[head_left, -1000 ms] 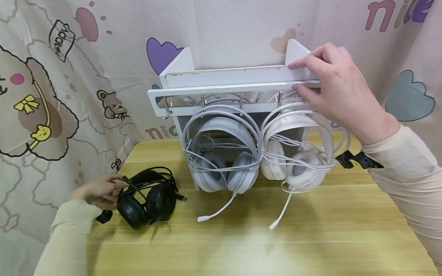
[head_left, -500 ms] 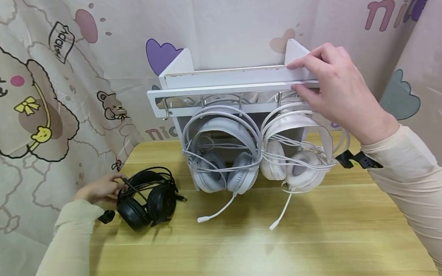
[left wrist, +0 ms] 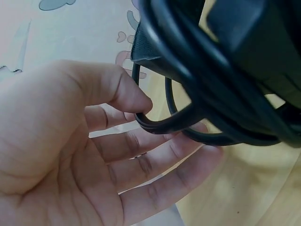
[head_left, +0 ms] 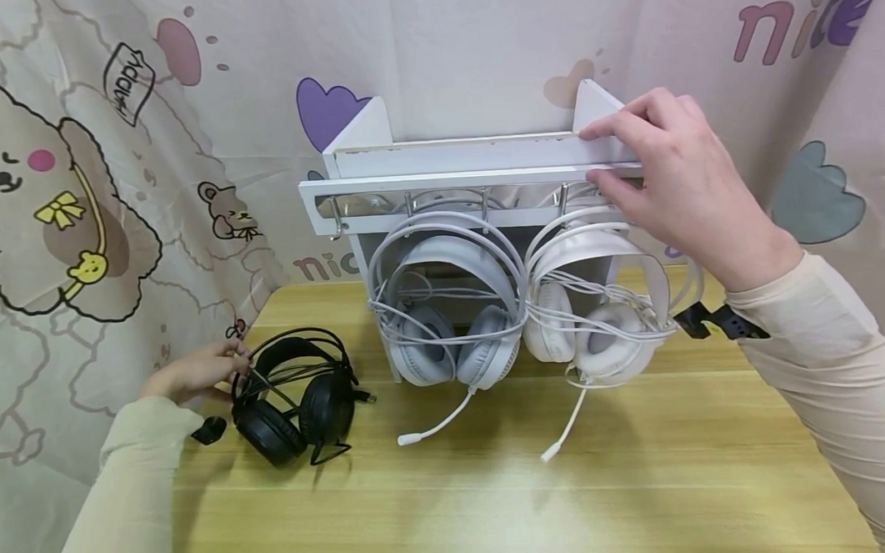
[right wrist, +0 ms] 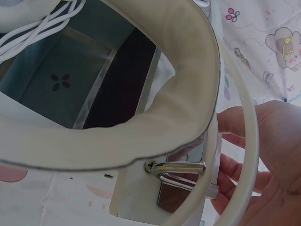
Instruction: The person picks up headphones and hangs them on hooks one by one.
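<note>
On the left of the table a black headset (head_left: pixel 295 401) with a bundled cable sits on its ear cups. My left hand (head_left: pixel 200 371) is at its left side. In the left wrist view the thumb and index finger pinch a loop of black cable (left wrist: pixel 164 126), while the other fingers stretch out beneath it. At the upper right my right hand (head_left: pixel 681 176) grips the right end of a white rack (head_left: pixel 451 157) between thumb and fingers. Two white headsets, a left one (head_left: pixel 452 255) and a right one (head_left: pixel 587 244), hang from its hooks.
The rack stands at the back of the wooden table (head_left: pixel 455 510). Its leftmost metal hook (head_left: pixel 336 219) bears nothing. Both white headsets have microphone booms, the left boom (head_left: pixel 439 427) and right boom (head_left: pixel 566 424), pointing forward. A printed curtain (head_left: pixel 476 49) surrounds the table.
The black headset has shifted and turned slightly, its headband a little higher, and a thin black loop now shows below its right ear cup. My right hand stays on the rack.
</note>
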The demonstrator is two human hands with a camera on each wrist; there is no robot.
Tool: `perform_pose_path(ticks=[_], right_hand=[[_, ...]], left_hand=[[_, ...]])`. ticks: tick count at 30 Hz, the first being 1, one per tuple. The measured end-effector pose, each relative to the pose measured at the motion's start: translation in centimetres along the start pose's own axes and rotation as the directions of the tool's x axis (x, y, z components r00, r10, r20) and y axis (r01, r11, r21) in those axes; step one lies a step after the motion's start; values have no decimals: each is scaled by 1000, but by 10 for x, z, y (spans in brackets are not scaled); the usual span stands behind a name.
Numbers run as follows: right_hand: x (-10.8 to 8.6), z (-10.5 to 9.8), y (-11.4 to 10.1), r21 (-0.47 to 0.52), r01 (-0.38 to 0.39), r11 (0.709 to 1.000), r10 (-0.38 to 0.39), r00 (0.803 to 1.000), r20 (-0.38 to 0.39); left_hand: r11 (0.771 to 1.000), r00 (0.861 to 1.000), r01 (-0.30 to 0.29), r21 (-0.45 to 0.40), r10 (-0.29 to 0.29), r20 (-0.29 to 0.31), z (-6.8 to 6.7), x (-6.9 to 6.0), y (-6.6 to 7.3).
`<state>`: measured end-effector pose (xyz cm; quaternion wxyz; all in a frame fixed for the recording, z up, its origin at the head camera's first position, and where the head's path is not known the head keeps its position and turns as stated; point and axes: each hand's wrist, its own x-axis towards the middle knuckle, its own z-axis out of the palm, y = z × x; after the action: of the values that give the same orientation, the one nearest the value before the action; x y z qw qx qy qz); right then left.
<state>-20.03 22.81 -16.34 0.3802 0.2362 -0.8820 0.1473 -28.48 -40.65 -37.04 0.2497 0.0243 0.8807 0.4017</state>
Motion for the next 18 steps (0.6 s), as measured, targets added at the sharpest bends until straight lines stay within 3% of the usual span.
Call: perform_pose_path(ticks=[5, 12, 18], right_hand=[[0, 0, 0, -3, 1, 1000, -1, 1000, 0], [0, 0, -1, -1, -8, 1000, 8, 1000, 4], [-1, 0, -1, -3, -8, 1000, 8, 1000, 4]], left_hand=[[1000, 1000, -16, 21, 17, -4, -2, -3, 5], [1000, 1000, 1, 6, 0, -24, -2, -5, 8], [999, 1000, 8, 44, -6, -30, -3, -9, 16]])
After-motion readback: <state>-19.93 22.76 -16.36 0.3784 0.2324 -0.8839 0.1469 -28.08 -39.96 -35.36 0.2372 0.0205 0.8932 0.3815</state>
